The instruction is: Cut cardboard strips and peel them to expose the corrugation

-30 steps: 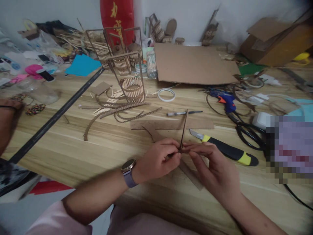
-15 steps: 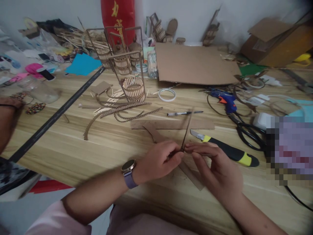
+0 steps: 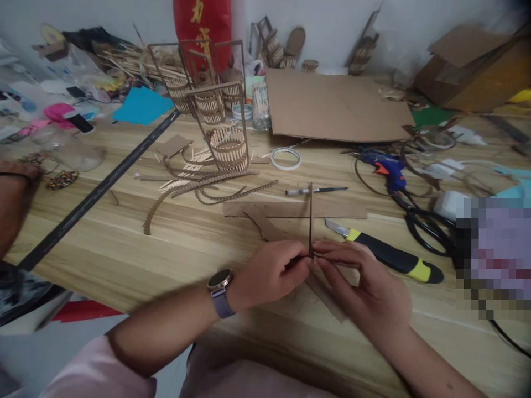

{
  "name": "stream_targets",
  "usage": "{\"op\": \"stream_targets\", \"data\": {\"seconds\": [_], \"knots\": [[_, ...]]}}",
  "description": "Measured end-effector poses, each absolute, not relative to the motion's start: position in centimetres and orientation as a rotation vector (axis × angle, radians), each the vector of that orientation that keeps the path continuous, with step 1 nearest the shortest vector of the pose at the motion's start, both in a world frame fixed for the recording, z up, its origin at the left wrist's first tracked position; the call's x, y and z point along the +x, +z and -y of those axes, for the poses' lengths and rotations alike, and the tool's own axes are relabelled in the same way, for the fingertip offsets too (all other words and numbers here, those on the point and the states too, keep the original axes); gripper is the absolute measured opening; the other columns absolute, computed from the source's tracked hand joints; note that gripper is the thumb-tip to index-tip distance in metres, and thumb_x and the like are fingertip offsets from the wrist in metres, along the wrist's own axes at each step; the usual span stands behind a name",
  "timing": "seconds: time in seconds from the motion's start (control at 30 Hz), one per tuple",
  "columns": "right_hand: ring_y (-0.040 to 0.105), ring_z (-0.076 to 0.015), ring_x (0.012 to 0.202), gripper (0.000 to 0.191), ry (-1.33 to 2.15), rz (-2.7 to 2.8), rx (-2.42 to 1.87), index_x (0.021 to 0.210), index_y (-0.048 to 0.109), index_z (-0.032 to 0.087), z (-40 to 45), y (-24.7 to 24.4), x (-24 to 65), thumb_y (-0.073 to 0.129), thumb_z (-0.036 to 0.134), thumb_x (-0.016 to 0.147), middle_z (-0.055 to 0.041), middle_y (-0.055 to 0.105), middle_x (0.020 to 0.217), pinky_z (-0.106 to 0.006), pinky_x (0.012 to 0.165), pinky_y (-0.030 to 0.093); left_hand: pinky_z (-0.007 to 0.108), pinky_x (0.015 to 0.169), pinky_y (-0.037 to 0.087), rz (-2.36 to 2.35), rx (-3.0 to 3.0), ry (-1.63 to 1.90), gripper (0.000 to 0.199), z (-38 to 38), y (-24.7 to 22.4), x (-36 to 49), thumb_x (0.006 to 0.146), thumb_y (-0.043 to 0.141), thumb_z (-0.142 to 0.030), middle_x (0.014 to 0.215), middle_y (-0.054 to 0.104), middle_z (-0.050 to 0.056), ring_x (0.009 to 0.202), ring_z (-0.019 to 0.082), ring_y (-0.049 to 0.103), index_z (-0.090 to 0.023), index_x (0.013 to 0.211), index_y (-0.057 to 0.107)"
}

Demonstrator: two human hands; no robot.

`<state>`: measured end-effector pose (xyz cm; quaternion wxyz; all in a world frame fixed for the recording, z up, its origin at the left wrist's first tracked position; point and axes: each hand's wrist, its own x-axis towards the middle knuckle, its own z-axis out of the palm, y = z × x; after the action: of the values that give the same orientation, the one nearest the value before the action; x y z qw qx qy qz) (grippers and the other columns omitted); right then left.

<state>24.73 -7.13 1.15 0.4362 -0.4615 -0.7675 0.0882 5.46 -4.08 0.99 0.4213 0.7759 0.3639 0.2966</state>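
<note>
Between my fingertips stands a thin cardboard strip (image 3: 310, 218), its free end pointing away from me over the table. My left hand (image 3: 276, 273), with a watch on the wrist, pinches the strip's near end. From the other side my right hand (image 3: 365, 282) is closed on the same end, thumb and fingers together. The fingers hide part of the strip there. Under my hands lie a flat cardboard piece (image 3: 327, 298) and a bent cardboard piece (image 3: 265, 224). Just beyond my right hand rests a yellow and black utility knife (image 3: 385, 254), blade out.
A small stick bucket (image 3: 229, 148) with a tall handle stands among curved corrugated strips (image 3: 155, 207). A glue gun (image 3: 388, 168) and black scissors (image 3: 429, 232) lie to the right. A large cardboard sheet (image 3: 336, 105) is at the back. Another person's arm (image 3: 14, 204) rests at the left.
The strip has swung from leaning right to nearly straight up in view. Both hands keep their grip at almost the same spot. The whole view has shifted slightly.
</note>
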Motion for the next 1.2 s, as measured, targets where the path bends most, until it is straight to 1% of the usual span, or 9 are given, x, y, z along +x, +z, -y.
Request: {"op": "stream_targets", "data": {"seconds": [0.2,0.3,0.4,0.53,0.67,0.77,0.87,1.0,1.2], "knots": [[0.078,-0.0234,0.087,0.007,0.294,1.967,-1.165,0.103,0.067,0.03,6.7,1.8,25.5,0.063,0.033,0.097,-0.0027,0.081,0.096,-0.038,0.076,0.064,0.025,0.062,0.039,-0.94,1.939,0.774,0.025,4.1,1.0,5.4,0.099,0.05,-0.029,0.068,0.055,-0.002,0.065,0.013,0.051,-0.02,0.075,0.05],[0.077,-0.0288,0.091,0.038,0.294,2.115,-1.338,0.12,0.068,0.028,5.2,2.0,28.4,0.059,0.056,0.097,-0.008,0.08,0.105,-0.042,0.072,0.063,0.025,0.062,0.039,-1.009,1.876,0.81,0.023,4.0,1.4,5.3,0.1,0.05,-0.031,0.071,0.06,-0.002,0.066,0.013,0.055,-0.02,0.081,0.056],[0.075,-0.0338,0.087,0.053,0.03,2.123,-1.495,0.117,0.069,0.026,3.4,0.4,32.9,0.06,0.07,0.089,-0.0125,0.078,0.099,-0.045,0.068,0.059,0.025,0.061,0.039,-1.05,1.856,0.836,0.024,3.9,1.7,5.2,0.102,0.05,-0.033,0.071,0.062,-0.002,0.065,0.013,0.056,-0.019,0.084,0.058],[0.07,-0.0297,0.068,0.042,-0.198,2.285,-1.467,0.102,0.071,0.023,2.2,-2.9,37.2,0.068,0.062,0.086,-0.0119,0.072,0.079,-0.042,0.059,0.055,0.024,0.061,0.04,-1.098,1.873,0.888,0.024,3.8,1.7,5.1,0.101,0.053,-0.032,0.068,0.062,-0.003,0.062,0.012,0.056,-0.019,0.083,0.06],[0.074,-0.0319,0.074,0.032,-0.114,2.326,-1.488,0.105,0.066,0.023,2.8,-2.7,36.5,0.06,0.052,0.093,-0.0129,0.075,0.088,-0.042,0.062,0.056,0.025,0.063,0.041,-1.167,1.937,0.947,0.021,3.7,1.2,5.2,0.101,0.055,-0.029,0.068,0.063,-0.003,0.062,0.013,0.057,-0.019,0.082,0.059],[0.072,-0.0277,0.06,0.034,0.126,2.326,-1.52,0.108,0.064,0.023,3.7,-0.8,34.2,0.058,0.054,0.094,-0.0075,0.075,0.077,-0.037,0.05,0.053,0.026,0.063,0.041,-1.219,1.986,0.997,0.02,3.5,1.1,5.1,0.101,0.055,-0.028,0.07,0.064,-0.001,0.064,0.014,0.058,-0.02,0.082,0.059],[0.076,-0.0247,0.07,0.03,0.476,2.343,-1.366,0.115,0.064,0.024,4.5,1.2,32.4,0.054,0.046,0.097,-0.0061,0.079,0.089,-0.034,0.058,0.059,0.026,0.064,0.041,-1.262,1.989,1.031,0.02,3.3,1.0,5.0,0.101,0.054,-0.027,0.071,0.065,-0.001,0.066,0.014,0.06,-0.02,0.082,0.058],[0.078,-0.0244,0.089,0.031,0.7,2.36,-1.305,0.118,0.067,0.022,5.1,2.7,31.2,0.048,0.037,0.099,-0.0095,0.08,0.107,-0.035,0.074,0.063,0.025,0.065,0.041,-1.291,1.984,1.03,0.021,3.1,1.0,5.0,0.101,0.054,-0.025,0.07,0.065,-0.002,0.066,0.014,0.059,-0.02,0.08,0.057],[0.078,-0.0225,0.086,0.033,0.778,2.339,-1.271,0.121,0.068,0.022,5.4,3.4,30.2,0.045,0.032,0.1,-0.0082,0.081,0.103,-0.031,0.07,0.063,0.025,0.062,0.038,-1.296,2.057,0.968,0.02,3.3,0.8,5.1,0.099,0.055,-0.022,0.07,0.063,-0.002,0.064,0.014,0.057,-0.02,0.08,0.058]]}}
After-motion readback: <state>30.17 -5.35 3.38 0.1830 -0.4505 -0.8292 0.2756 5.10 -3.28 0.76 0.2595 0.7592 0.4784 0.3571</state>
